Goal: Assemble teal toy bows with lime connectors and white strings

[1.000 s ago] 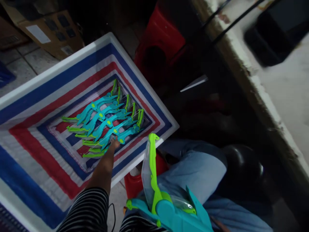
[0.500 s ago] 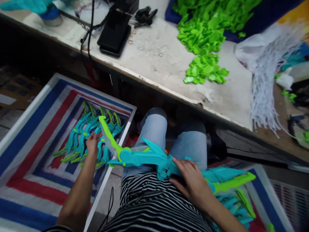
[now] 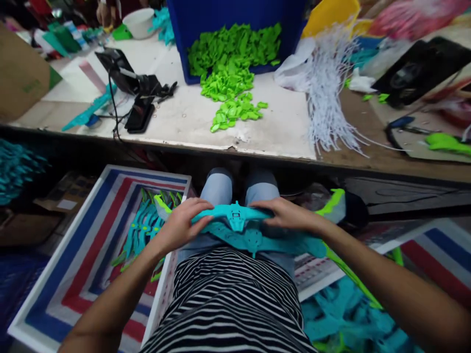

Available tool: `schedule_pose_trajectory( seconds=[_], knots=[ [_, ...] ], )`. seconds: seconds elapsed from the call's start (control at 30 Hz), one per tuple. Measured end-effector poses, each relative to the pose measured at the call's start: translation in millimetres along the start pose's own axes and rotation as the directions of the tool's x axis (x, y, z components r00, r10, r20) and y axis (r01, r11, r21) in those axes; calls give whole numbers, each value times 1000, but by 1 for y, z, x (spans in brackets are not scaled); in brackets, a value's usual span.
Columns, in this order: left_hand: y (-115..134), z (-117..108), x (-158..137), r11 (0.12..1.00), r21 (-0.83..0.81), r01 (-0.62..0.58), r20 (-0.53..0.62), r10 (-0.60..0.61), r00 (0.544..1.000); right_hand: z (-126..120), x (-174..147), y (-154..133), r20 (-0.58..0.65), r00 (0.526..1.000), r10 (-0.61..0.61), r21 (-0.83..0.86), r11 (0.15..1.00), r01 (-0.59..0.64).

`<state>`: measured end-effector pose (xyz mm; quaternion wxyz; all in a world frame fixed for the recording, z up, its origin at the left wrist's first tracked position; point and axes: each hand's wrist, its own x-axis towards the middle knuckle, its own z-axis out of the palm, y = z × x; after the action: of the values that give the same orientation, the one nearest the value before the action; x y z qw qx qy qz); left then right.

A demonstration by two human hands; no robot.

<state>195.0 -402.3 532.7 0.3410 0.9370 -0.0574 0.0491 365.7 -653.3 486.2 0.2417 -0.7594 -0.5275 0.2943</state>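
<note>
Both of my hands hold a teal plastic toy bow with green ends, level above my lap. My left hand closes on its left part, thumb below and fingers on top. My right hand grips the right part the same way. A square-slotted block sits at the bow's middle, between my hands. Just beneath, a second teal piece lies across my thighs, with a green limb reaching down to the right. Whether the two pieces are joined, I cannot tell.
At left, a striped-lined crate holds a row of similar bows. Another crate at right holds more teal pieces. On the table are green parts spilling from a blue bin, white strings and a black phone.
My left hand has left the row in the left crate and now holds the bow over my lap. My right hand has shifted along to its right part. The view has swung rightward and up.
</note>
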Motion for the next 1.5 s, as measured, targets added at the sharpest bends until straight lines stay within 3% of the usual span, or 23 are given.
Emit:
schedule_pose_trajectory(
  seconds=[0.07, 0.17, 0.27, 0.33, 0.47, 0.53, 0.6, 0.67, 0.7, 0.8, 0.9, 1.0, 1.03, 1.1, 1.17, 1.2, 1.27, 1.37, 1.43, 1.5],
  knots=[
    [-9, 10, 30, 991, 129, -28, 133, 10, 991, -18, 9, 16, 69, 998, -13, 107, 994, 6],
    [-24, 25, 71, 965, 261, 20, 322, -107, 941, -23, 19, 36, -23, 1000, -8, 179, 984, 12],
    [-39, 37, 103, 916, 392, 91, 399, -258, 880, -9, 21, 51, -219, 971, 97, 65, 994, -85],
    [-47, 43, 118, 891, 445, 90, 414, -293, 862, -1, 22, 58, -306, 942, 139, -72, 983, -168],
    [-59, 56, 131, 903, 425, 65, 430, -264, 863, -15, 37, 59, -350, 935, 56, -251, 956, -151],
    [-62, 62, 132, 912, 404, 74, 419, -257, 871, -41, 58, 57, -512, 858, 40, -250, 949, -193],
    [-64, 66, 131, 917, 392, 75, 401, -244, 883, -73, 88, 58, -691, 721, 48, -252, 919, -302],
    [-65, 70, 129, 917, 394, 62, 385, -226, 895, -105, 123, 61, -764, 644, 35, -294, 870, -395],
    [-66, 71, 129, 918, 394, 56, 380, -218, 899, -118, 139, 64, -763, 647, 25, -330, 845, -421],
    [-69, 77, 131, 945, 321, 65, 379, -191, 906, -147, 174, 71, -695, 719, 11, -429, 796, -427],
    [-69, 84, 143, 979, 170, 110, 388, -169, 906, -159, 181, 72, -640, 767, -41, -477, 804, -355],
    [-68, 91, 161, 981, 114, 158, 510, -194, 838, -162, 159, 72, -659, 751, -47, -397, 869, -295],
    [-68, 92, 167, 982, 103, 158, 570, -188, 800, -162, 147, 73, -639, 769, -2, -343, 896, -282],
    [-70, 94, 178, 989, 48, 139, 658, -137, 741, -162, 123, 76, -505, 854, 126, -234, 932, -276],
    [-73, 95, 188, 992, -34, 118, 679, -64, 731, -160, 101, 81, -361, 900, 243, -178, 930, -322],
    [-75, 95, 191, 992, -71, 106, 673, -31, 739, -156, 93, 83, -345, 895, 283, -183, 915, -360],
    [-79, 96, 197, 989, -128, 78, 661, 26, 750, -147, 83, 86, -450, 837, 311, -227, 867, -444],
    [-84, 97, 200, 984, -168, 68, 645, 58, 762, -128, 79, 87, -641, 742, 196, -296, 829, -474],
    [-85, 98, 198, 982, -172, 83, 634, 46, 772, -118, 81, 86, -668, 735, 114, -340, 832, -439],
    [-86, 98, 195, 980, -178, 92, 628, 41, 777, -112, 83, 85, -647, 760, 63, -378, 839, -391]
  ],
)
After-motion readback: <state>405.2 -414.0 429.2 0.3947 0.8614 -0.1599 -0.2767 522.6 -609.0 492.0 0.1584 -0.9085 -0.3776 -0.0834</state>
